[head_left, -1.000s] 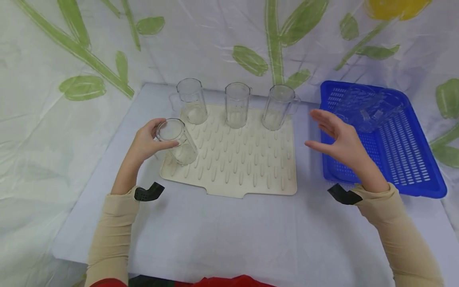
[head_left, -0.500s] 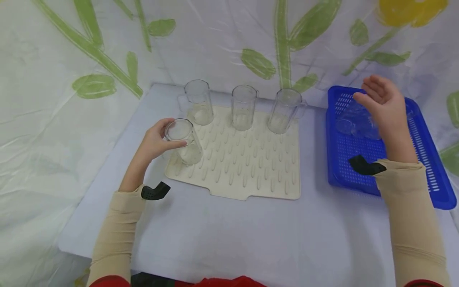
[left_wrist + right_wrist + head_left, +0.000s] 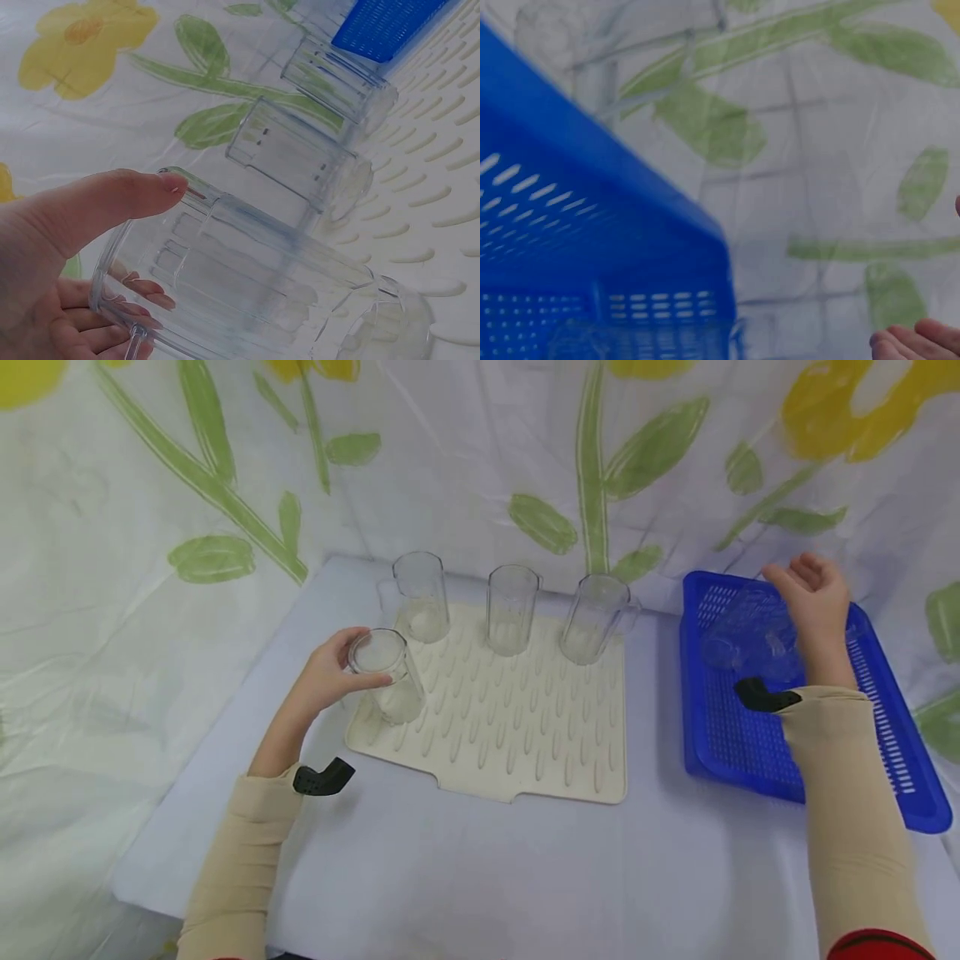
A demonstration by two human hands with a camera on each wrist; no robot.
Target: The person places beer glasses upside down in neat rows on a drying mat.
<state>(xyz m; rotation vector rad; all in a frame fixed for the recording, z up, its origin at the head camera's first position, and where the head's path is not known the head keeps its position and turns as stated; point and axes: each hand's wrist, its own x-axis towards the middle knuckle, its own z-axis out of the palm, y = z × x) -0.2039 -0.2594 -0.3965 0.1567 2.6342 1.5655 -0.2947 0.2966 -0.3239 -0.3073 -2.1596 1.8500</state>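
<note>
My left hand (image 3: 326,675) holds a clear glass mug (image 3: 400,700) near its rim, thumb on one side and fingers on the other. The mug's base is on the front left of the cream ribbed mat (image 3: 487,756); its handle (image 3: 138,343) shows by my fingers in the left wrist view. Above the blue basket (image 3: 696,710) is my right hand (image 3: 816,610), its fingers loosely bent with nothing visible between them. Clear glassware (image 3: 753,639) lies in the basket, partly hidden by that hand and arm.
Three more clear mugs stand along the mat's back edge: a left mug (image 3: 422,602), a middle mug (image 3: 512,610) and a right mug (image 3: 595,620). The white table (image 3: 465,877) meets a flower-painted sheet (image 3: 450,468) behind.
My right hand has moved from beside the basket, right and away from me, to above it. My left hand keeps hold of the mug in the same spot on the mat.
</note>
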